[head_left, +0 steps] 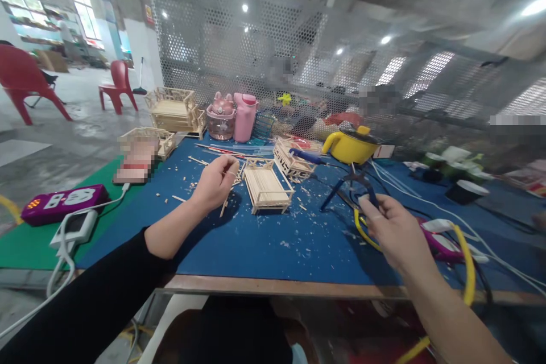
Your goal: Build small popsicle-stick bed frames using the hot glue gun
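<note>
My right hand (390, 224) grips blue-handled pliers (353, 177), thumb and fingers around one handle; the handles are spread and the jaws point away from me. My left hand (218, 183) is closed in a pinch above small wooden sticks (224, 206); whether it holds one is hidden. Just right of that hand stands a small wooden bed-like model (268, 185) with a slatted base and railings. Behind it another wooden stick model (294, 158) lies tilted, beside a blue-handled tool (306, 155).
More wooden models (170, 111) stand at the back left, near a pink bottle (245, 118) and a pink container (220, 125). A yellow pot (352, 145) sits back right. Cables (426, 196) and a purple power strip (66, 203) flank the blue mat (256, 250), strewn with wood scraps.
</note>
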`<state>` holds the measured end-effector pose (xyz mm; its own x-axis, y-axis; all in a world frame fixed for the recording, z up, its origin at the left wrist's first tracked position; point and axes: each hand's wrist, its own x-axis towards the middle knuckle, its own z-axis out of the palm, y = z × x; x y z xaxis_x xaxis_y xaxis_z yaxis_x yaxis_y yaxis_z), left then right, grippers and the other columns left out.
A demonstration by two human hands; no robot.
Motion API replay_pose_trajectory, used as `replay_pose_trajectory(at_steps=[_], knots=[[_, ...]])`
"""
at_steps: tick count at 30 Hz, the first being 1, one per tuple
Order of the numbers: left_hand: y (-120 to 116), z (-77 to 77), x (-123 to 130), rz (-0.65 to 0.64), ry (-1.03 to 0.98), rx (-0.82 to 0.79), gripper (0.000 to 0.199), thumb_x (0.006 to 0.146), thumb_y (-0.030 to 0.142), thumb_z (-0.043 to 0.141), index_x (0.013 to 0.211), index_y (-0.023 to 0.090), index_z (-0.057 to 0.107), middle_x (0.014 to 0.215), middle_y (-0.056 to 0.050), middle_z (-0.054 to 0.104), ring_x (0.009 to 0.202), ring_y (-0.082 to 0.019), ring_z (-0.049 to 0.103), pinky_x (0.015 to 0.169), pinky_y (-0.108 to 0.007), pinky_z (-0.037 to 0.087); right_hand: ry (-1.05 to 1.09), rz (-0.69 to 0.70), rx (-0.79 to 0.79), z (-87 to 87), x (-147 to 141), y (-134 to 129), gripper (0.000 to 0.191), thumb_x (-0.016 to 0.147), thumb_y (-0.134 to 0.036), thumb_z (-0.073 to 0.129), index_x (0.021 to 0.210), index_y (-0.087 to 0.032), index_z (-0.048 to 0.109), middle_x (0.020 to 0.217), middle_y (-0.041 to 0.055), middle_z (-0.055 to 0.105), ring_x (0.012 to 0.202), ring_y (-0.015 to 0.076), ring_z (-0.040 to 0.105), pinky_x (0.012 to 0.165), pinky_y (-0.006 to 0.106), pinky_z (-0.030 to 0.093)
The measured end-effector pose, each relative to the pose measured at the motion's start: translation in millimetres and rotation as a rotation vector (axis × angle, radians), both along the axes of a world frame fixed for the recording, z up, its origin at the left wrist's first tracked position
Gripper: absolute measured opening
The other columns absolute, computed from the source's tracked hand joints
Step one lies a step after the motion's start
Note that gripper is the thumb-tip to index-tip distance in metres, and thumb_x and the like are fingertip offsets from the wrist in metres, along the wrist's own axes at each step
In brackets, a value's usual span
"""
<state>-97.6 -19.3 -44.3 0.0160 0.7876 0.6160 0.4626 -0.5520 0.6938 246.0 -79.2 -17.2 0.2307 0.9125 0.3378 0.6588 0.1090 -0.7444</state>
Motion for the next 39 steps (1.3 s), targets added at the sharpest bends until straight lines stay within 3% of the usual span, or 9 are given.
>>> replay_pose_trajectory(at_steps=[4, 11, 16, 22, 25, 29, 31, 34, 39], knots=[[-2.2, 1.0, 0.3, 0.009, -0.015, 0.009, 0.025, 0.095, 0.038, 0.038, 0.085, 0.019, 0.050, 0.074, 0.001, 0.054, 0.067, -0.012, 0.049, 0.067, -0.025, 0.042, 0.504, 0.129, -0.036, 16.6, -31.4, 6.5, 0.045, 0.066, -0.057, 0.072, 0.065, -0.022, 0.044, 0.054, -0.0066, 0.037, 0.045, 0.0067, 0.032, 0.037, 0.019, 0.024], [4.5, -4.9, -3.0, 0.104, 0.010, -0.001, 0.021, 0.094, 0.037, 0.042, 0.087, 0.020, 0.051, 0.069, 0.002, 0.054, 0.063, -0.012, 0.050, 0.064, -0.025, 0.042, 0.596, 0.418, 0.030, 63.8, -67.0, 48.7, 0.035, 0.066, -0.051, 0.071, 0.069, -0.022, 0.052, 0.084, 0.0035, 0.063, 0.064, 0.0109, 0.050, 0.038, 0.019, 0.023], [9.0, -5.9, -7.5, 0.188, -0.028, 0.031, 0.020, 0.093, 0.037, 0.044, 0.091, 0.019, 0.053, 0.069, 0.002, 0.054, 0.062, -0.012, 0.051, 0.063, -0.026, 0.043, 0.701, 0.613, -0.008, 53.4, -68.1, 57.4, 0.040, 0.071, -0.052, 0.066, 0.063, -0.019, 0.044, 0.124, 0.0074, 0.061, 0.068, 0.0094, 0.051, 0.037, 0.018, 0.021], [-43.7, 12.7, 46.7, 0.185, -0.318, 0.174, 0.020, 0.096, 0.039, 0.040, 0.097, 0.022, 0.050, 0.096, -0.003, 0.059, 0.065, -0.010, 0.053, 0.060, -0.024, 0.044, 0.847, 0.733, 0.024, 37.3, -59.2, 55.4, 0.041, 0.071, -0.052, 0.070, 0.065, -0.018, 0.048, 0.119, 0.0086, 0.062, 0.067, 0.0085, 0.051, 0.036, 0.014, 0.023], [-86.2, 25.9, 87.0, 0.001, -0.240, 0.151, 0.012, 0.094, 0.031, 0.047, 0.090, 0.023, 0.055, 0.121, -0.005, 0.057, 0.107, -0.017, 0.057, 0.089, -0.032, 0.047, 0.883, 0.814, 0.017, 39.1, -53.5, 52.8, 0.039, 0.075, -0.050, 0.070, 0.064, -0.018, 0.051, 0.114, 0.0069, 0.064, 0.065, 0.0078, 0.050, 0.036, 0.015, 0.023], [-111.2, 39.3, 113.5, 0.127, 0.035, 0.186, 0.010, 0.091, 0.027, 0.052, 0.090, 0.025, 0.062, 0.152, -0.004, 0.026, 0.143, -0.027, 0.021, 0.113, -0.051, 0.023, 0.735, 0.899, -0.068, 39.8, -44.8, 48.2, 0.036, 0.077, -0.048, 0.069, 0.065, -0.018, 0.054, 0.089, 0.0048, 0.065, 0.056, 0.0065, 0.044, 0.036, 0.017, 0.020], [-109.9, 41.4, 117.4, 0.032, 0.065, 0.057, 0.014, 0.093, 0.029, 0.049, 0.090, 0.024, 0.062, 0.142, -0.007, 0.038, 0.138, -0.027, 0.031, 0.110, -0.049, 0.029, 0.629, 0.943, -0.145, 37.6, -44.3, 45.6, 0.033, 0.078, -0.048, 0.069, 0.069, -0.018, 0.058, 0.071, 0.0011, 0.058, 0.051, 0.0065, 0.042, 0.038, 0.018, 0.021], [-104.5, 36.7, 119.1, -0.071, 0.007, -0.116, 0.019, 0.095, 0.029, 0.044, 0.087, 0.022, 0.060, 0.100, -0.007, 0.055, 0.099, -0.020, 0.054, 0.087, -0.036, 0.045, 0.532, 1.013, -0.203, 33.1, -49.9, 41.3, 0.032, 0.079, -0.047, 0.068, 0.071, -0.017, 0.059, 0.060, -0.0032, 0.050, 0.045, 0.0050, 0.038, 0.038, 0.018, 0.022], [-101.3, 25.0, 108.0, 0.053, -0.205, -0.062, 0.020, 0.095, 0.033, 0.043, 0.087, 0.021, 0.058, 0.085, -0.002, 0.052, 0.079, -0.015, 0.048, 0.075, -0.029, 0.040, 0.340, 1.135, -0.402, 31.8, -48.7, 42.0, 0.037, 0.065, -0.042, 0.079, 0.084, -0.018, 0.058, 0.063, -0.0045, 0.054, 0.050, 0.0068, 0.047, 0.046, 0.020, 0.036]])
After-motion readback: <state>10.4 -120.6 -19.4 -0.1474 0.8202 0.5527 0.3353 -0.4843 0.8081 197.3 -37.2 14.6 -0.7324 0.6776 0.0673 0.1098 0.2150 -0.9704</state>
